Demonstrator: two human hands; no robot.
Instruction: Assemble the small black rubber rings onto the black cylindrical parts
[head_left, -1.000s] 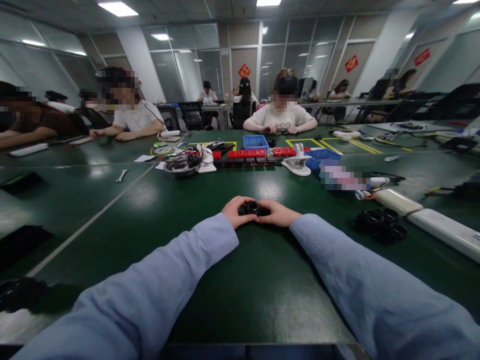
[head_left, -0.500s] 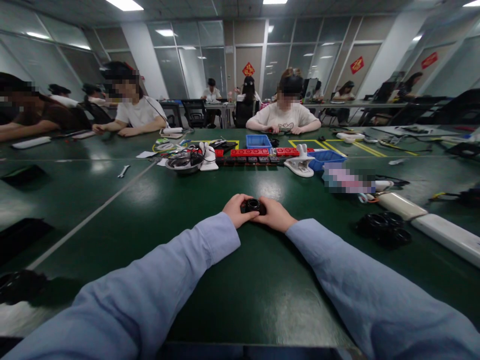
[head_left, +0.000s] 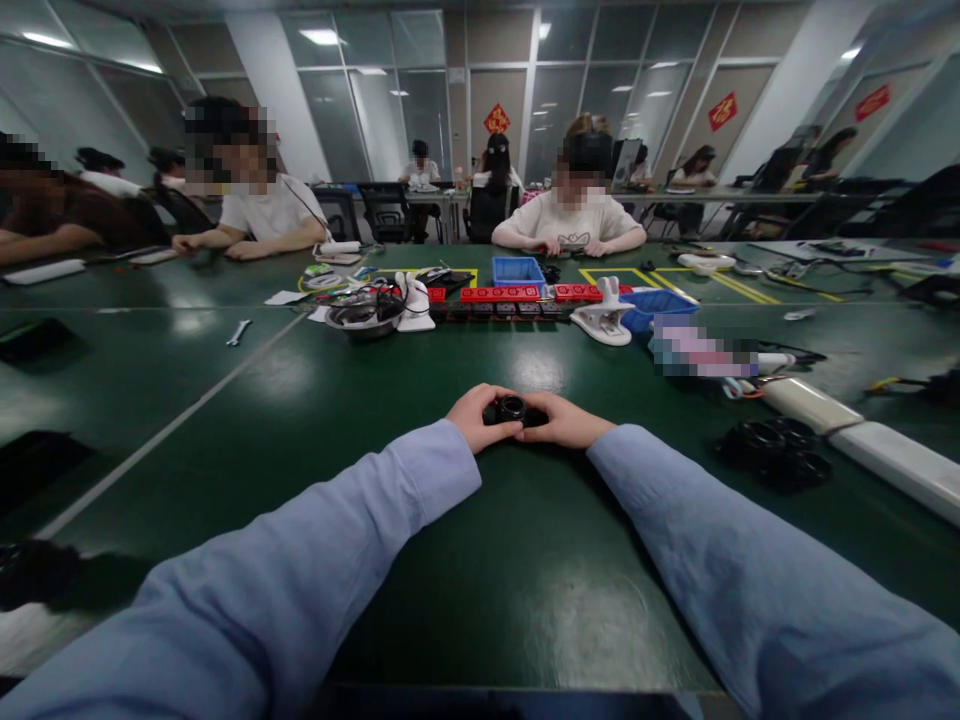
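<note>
A small black ring-shaped part (head_left: 512, 407) with a round opening facing up sits between my hands, low over the green tabletop. My left hand (head_left: 474, 418) is closed around its left side, thumb along the near edge. From the right, my right hand (head_left: 564, 420) grips it with thumb in front and fingers curled behind. The far fingers of both hands are partly hidden. Several similar black ring-shaped parts (head_left: 776, 448) lie in a cluster to the right, and another dark part (head_left: 36, 573) is at the far left.
Ahead stand a red power strip (head_left: 501, 294), a blue bin (head_left: 517, 271), a metal bowl (head_left: 364, 318) of cables and a white clip stand (head_left: 604, 318). A wrench (head_left: 238, 333) lies left; a long white casing (head_left: 896, 455) lies right. Other people sit across the table.
My right hand has shifted slightly right and its wrist has lifted a little, showing more of the black part. My left hand stays nearly in place. The camera view has tilted slightly.
</note>
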